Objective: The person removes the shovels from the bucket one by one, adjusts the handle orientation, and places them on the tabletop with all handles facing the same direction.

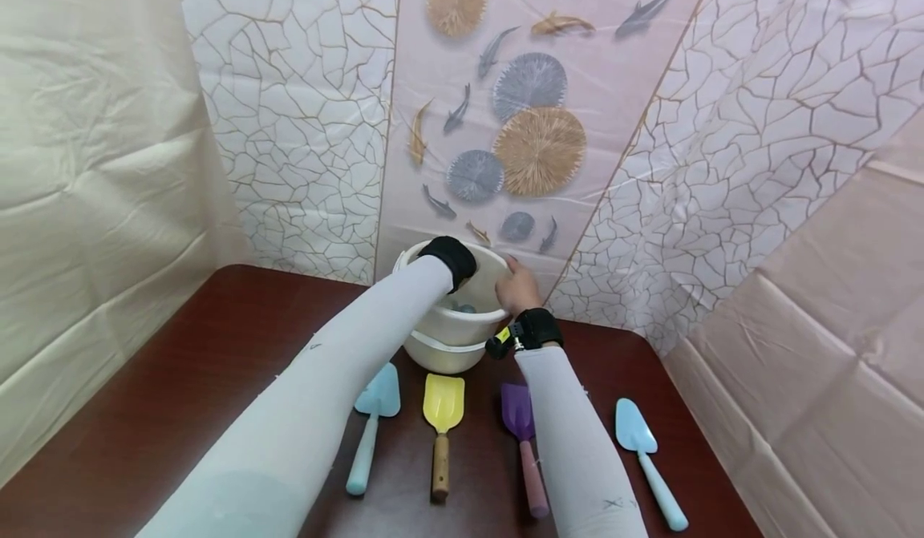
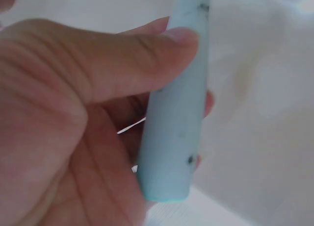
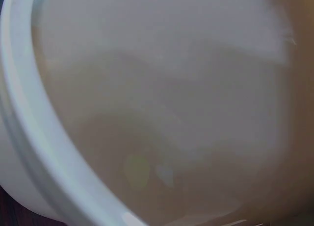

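My left hand (image 2: 64, 108) grips a light blue shovel handle (image 2: 171, 133), with the thumb laid along it. Its colour matches the blue shovels on the table; the blade is out of sight. In the head view that hand reaches down inside a white bucket (image 1: 458, 331), mostly hidden by the wristband and rim. My right hand (image 1: 518, 289) holds the bucket's right rim, its fingers partly hidden. Across the right wrist view runs the pale bucket rim (image 3: 37, 123), with the blurred inside beyond. A small bluish thing (image 1: 466, 309) shows inside the bucket; what it is I cannot tell.
Before the bucket on the dark red table (image 1: 202, 386) lie a light blue shovel (image 1: 378, 394), a yellow shovel (image 1: 443, 403) with a wooden handle, a purple shovel (image 1: 516, 411) and another light blue shovel (image 1: 635, 427). Patterned cloth (image 1: 310, 121) hangs behind the table.
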Demonstrator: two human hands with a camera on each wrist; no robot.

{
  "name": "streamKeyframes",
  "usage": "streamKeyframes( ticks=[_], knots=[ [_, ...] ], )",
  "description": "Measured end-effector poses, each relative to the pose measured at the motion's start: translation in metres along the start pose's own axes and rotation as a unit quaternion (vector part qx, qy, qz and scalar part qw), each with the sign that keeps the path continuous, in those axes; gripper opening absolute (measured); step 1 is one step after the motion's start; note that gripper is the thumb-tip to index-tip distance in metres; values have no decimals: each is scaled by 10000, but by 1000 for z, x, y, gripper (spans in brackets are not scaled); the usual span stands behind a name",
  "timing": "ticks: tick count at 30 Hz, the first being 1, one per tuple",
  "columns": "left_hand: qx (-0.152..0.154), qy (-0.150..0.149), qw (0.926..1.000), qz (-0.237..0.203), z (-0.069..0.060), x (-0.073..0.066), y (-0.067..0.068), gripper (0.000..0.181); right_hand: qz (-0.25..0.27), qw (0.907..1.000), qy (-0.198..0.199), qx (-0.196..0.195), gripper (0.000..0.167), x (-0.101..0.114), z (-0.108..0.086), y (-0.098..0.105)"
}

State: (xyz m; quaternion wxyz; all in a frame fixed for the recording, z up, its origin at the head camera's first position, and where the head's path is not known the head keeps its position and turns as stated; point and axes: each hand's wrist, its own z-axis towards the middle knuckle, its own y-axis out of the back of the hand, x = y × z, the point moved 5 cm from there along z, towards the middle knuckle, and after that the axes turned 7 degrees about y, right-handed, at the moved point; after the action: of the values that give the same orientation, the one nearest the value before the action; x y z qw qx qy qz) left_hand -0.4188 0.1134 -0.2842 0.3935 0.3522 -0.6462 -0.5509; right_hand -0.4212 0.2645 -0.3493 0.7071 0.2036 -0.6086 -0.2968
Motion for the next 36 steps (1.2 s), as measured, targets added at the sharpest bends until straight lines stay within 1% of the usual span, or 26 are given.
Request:
streamKeyframes(
  ticks=[1, 2, 3, 4, 5, 6, 7, 8, 9, 10, 11, 13, 14, 15, 16, 17, 20, 21, 24, 27, 29, 32, 36],
  knots=[
    [123, 63, 9998, -166, 3, 1, 1, 17, 2, 10000, -9, 22, 75, 0, 0, 0],
    [214, 26, 9996, -170, 7, 2, 3, 17, 7, 10000, -20, 38, 75, -1, 0, -1],
    [276, -28, 9995, -173, 25, 5, -4, 18, -8, 10000, -10, 44, 75, -1, 0, -1],
    [379, -103, 9992, -109, 34, 5, -3, 13, -38, 10000, 2, 48, 75, -1, 0, -1],
    [436, -277, 9986, 79, 43, 4, -2, 14, -42, 10000, 0, 47, 75, -1, 0, -1],
    [504, -273, 9983, 63, 53, 6, -3, 14, -44, 10000, -13, 49, 75, -1, 1, -1],
    [566, -268, 9980, 2, 60, 7, -2, 10, -41, 10000, -31, 51, 75, -1, 1, -1],
    [503, -448, 9974, 258, 67, 8, -2, 11, -37, 10000, -42, 42, 75, -1, 2, -1],
    [458, -531, 9966, 428, 70, 9, -2, 11, -22, 10000, -64, 39, 75, -2, 2, -1],
    [399, -569, 9962, 522, 54, 8, 8, 12, -7, 9999, -96, 43, 75, -2, 2, -2],
    [305, -652, 9953, 652, 46, 9, 12, 16, 15, 9999, -126, 38, 74, -2, 2, -2],
    [55, -822, 9933, 814, 25, 12, 22, 17, 50, 9999, -159, 35, 72, -3, 1, -3],
    [-65, -891, 9917, 920, 17, 15, 26, 20, 81, 9998, -172, 27, 71, -3, 1, -3],
    [-173, -883, 9921, 875, 7, 17, 30, 20, 78, 9998, -178, 22, 69, -3, 1, -3],
    [-336, -908, 9917, 847, -1, 21, 34, 19, 64, 9998, -177, 13, 69, -3, 1, -3],
    [-480, -966, 9905, 857, -8, 24, 37, 18, 53, 9998, -176, 4, 68, -3, 1, -3],
    [-696, -954, 9917, 502, -15, 37, 41, 18, -56, 9999, -109, 9, 67, -4, 3, -2],
    [-764, -932, 9922, 335, -20, 41, 43, 20, -125, 9999, -53, 11, 68, -3, 5, -2],
    [-797, -897, 9927, -154, -29, 55, 41, 26, -303, 9995, 93, 57, 69, -4, 7, -4],
    [-931, -808, 9909, -537, -38, 70, 38, 27, -366, 9991, 175, 84, 72, -3, 8, -4],
    [-1102, -789, 9888, -623, -45, 78, 36, 25, -363, 9992, 172, 65, 73, -2, 8, -4],
    [-1448, -745, 9846, -637, -58, 90, 29, 26, -228, 9997, 77, 38, 74, -4, 6, -4],
    [-1829, -605, 9787, -712, -81, 100, 18, 31, -159, 9999, 37, 53, 76, -5, 4, -2]
  ],
)
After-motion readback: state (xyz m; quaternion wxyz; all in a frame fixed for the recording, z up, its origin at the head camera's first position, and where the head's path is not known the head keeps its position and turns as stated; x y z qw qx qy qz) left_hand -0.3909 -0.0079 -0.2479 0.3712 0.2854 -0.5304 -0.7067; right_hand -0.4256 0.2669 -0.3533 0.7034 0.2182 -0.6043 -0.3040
